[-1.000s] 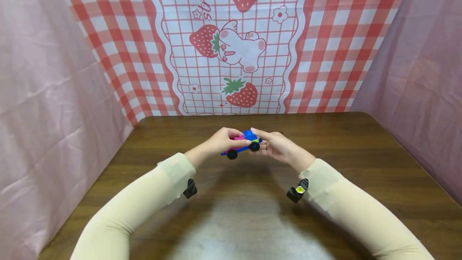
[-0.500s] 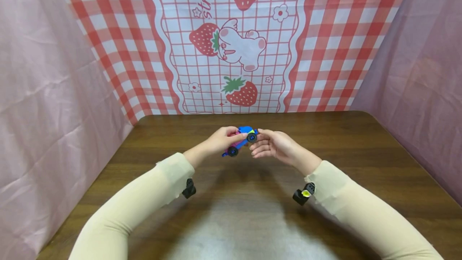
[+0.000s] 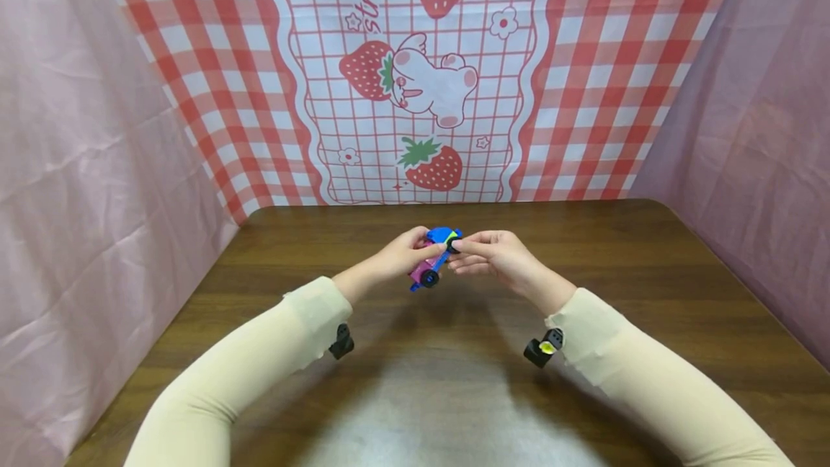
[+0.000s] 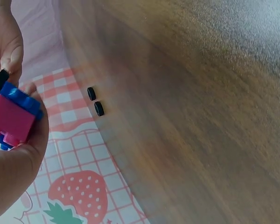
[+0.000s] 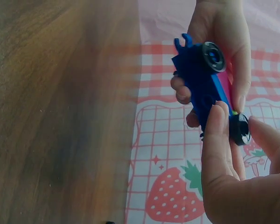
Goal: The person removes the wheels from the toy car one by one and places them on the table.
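Above the table, my left hand [image 3: 392, 254] grips a small block-built toy car [image 3: 441, 234] by its sides, the thumb lying along it. The car has a blue roof and chassis and a pink block body [image 4: 11, 119]. It is tilted, its blue underside [image 5: 203, 88] facing the right wrist camera. My right hand [image 3: 502, 258] pinches the black wheel [image 5: 240, 129] at the car's raised end between thumb and fingers, with a fingertip against the underside. At the other end, a second black wheel [image 5: 213, 57] is uncovered.
Two loose black tyres [image 4: 95, 101] stand by the table's far edge in the left wrist view; in the head view they are hidden. The brown wooden table [image 3: 428, 380] meets a strawberry-print checked cloth [image 3: 583, 92] behind. Pink cloth [image 3: 97, 164] hangs at the sides.
The car has tipped more steeply in my left hand, its wheel side turned toward the right. My right hand drew slightly away, then its thumb and fingers closed on the raised end's wheel.
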`<state>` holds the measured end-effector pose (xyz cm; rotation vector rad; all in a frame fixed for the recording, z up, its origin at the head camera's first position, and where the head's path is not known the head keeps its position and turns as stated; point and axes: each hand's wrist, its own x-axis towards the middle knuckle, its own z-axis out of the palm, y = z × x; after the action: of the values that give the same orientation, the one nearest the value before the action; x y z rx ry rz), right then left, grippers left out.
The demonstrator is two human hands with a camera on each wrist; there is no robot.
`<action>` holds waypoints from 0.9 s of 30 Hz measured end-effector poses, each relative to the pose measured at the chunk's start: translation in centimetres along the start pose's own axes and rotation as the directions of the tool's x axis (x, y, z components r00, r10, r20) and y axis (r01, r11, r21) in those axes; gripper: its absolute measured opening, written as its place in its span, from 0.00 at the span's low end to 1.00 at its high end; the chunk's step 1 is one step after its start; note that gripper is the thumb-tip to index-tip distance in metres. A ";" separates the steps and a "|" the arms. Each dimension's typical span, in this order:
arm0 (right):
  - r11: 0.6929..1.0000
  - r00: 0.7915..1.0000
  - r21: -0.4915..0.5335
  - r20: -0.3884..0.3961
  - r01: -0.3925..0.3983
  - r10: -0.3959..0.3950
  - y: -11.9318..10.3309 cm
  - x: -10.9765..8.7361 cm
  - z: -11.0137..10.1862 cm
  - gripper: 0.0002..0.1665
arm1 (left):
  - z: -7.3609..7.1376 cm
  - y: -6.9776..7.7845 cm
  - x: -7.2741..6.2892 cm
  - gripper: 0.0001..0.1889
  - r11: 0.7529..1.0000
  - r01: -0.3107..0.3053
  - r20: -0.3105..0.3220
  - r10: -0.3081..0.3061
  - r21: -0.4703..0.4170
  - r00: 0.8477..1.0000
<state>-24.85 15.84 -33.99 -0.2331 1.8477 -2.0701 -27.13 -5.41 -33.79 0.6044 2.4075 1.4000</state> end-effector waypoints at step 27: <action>0.904 0.978 -0.410 -0.104 0.123 -0.180 0.4 0.4 1.7 0.28 | 1.1 0.0 -0.3 0.20 0.999 0.022 -0.027 -0.023 -0.034 0.999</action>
<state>-24.51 14.06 -34.17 -0.3535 2.4049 -1.8166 -26.35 -4.73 -34.29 0.5512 2.3987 1.4460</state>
